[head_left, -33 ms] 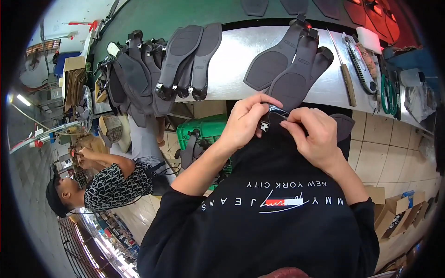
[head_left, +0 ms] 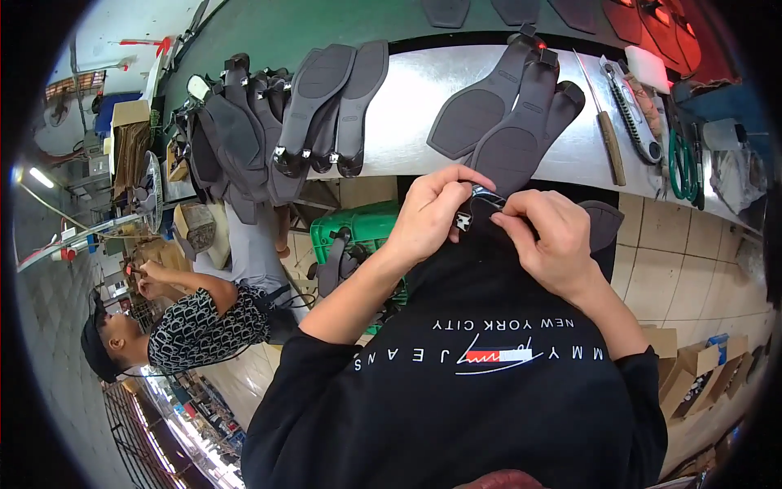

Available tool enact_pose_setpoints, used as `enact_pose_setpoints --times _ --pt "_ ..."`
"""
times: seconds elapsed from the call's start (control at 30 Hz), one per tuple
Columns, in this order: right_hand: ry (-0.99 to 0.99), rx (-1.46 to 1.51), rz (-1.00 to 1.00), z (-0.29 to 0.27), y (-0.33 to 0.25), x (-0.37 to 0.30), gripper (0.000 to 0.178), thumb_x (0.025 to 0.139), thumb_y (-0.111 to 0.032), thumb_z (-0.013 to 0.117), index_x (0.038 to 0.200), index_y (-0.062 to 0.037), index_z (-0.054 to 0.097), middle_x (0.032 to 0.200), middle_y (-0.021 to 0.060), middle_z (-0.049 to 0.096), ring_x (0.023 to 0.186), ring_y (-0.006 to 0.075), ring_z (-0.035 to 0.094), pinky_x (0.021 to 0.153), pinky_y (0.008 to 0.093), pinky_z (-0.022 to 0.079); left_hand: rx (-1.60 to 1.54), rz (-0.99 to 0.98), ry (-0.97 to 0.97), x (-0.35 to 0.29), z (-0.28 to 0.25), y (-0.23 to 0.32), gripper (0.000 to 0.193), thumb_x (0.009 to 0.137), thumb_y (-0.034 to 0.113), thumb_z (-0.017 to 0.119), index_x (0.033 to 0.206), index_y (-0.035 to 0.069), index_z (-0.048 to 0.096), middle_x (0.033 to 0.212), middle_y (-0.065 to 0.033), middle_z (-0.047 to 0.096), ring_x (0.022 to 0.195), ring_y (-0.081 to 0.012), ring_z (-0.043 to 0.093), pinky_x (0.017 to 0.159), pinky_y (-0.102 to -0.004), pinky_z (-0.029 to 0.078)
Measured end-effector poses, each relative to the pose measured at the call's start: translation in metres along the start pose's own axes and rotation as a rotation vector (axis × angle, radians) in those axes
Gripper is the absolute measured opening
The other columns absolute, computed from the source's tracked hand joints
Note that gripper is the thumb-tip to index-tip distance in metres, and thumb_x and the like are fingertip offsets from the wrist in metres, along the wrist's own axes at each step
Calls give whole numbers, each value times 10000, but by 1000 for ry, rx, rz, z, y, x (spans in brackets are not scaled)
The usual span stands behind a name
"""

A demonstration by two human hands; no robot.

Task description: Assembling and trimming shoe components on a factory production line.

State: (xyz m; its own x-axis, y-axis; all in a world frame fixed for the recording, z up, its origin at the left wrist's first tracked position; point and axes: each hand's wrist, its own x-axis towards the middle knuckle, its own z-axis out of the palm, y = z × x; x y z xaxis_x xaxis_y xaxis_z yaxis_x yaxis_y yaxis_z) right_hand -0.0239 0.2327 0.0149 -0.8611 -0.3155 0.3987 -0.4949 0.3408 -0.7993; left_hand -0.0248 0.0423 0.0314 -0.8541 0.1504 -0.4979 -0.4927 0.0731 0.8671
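Note:
Close to my chest, in front of the bench's edge, both hands work on a small glossy black piece (head_left: 487, 198) with a pale metallic end, which looks like the heel end of a dark grey shoe sole. My left hand (head_left: 428, 213) pinches its left end between thumb and fingers. At the other end, my right hand (head_left: 554, 236) holds its edge with thumb and forefinger. A dark grey sole forepart (head_left: 604, 223) shows beyond my right hand; whether it belongs to the held piece I cannot tell. Just ahead, several dark grey shoe soles (head_left: 508, 156) overlap on the metal bench (head_left: 411, 106).
More soles (head_left: 324, 73) are piled at the left. On the right lie a wooden-handled pointed tool (head_left: 611, 151), a utility knife (head_left: 633, 114), green-handled scissors (head_left: 683, 163) and a white block (head_left: 648, 68). A green crate (head_left: 358, 224) stands below; a co-worker (head_left: 208, 322) is at left, cardboard boxes (head_left: 692, 367) at right.

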Motion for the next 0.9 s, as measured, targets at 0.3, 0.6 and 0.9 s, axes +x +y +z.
enact_pose_setpoints --times 0.3,0.6,0.9 --pt "-25 82 141 4 -5 -7 182 736 -7 722 782 -42 549 641 93 578 567 267 590 509 352 443 125 17 -10 -11 2 0 260 887 151 471 976 15 673 606 33 498 515 -31 467 429 -210 402" --pt "-92 227 296 6 -4 -14 161 777 -63 731 858 -24 597 676 113 630 598 247 637 533 323 472 168 -62 -85 -16 -7 3 213 864 141 539 1002 24 650 725 36 576 623 -24 513 498 -201 453" --pt "-446 433 541 -15 2 26 134 796 -100 716 846 -12 629 718 84 649 676 208 649 596 287 476 165 147 -81 -18 -16 21 172 860 52 563 993 8 662 785 16 597 690 -34 517 559 -169 413"
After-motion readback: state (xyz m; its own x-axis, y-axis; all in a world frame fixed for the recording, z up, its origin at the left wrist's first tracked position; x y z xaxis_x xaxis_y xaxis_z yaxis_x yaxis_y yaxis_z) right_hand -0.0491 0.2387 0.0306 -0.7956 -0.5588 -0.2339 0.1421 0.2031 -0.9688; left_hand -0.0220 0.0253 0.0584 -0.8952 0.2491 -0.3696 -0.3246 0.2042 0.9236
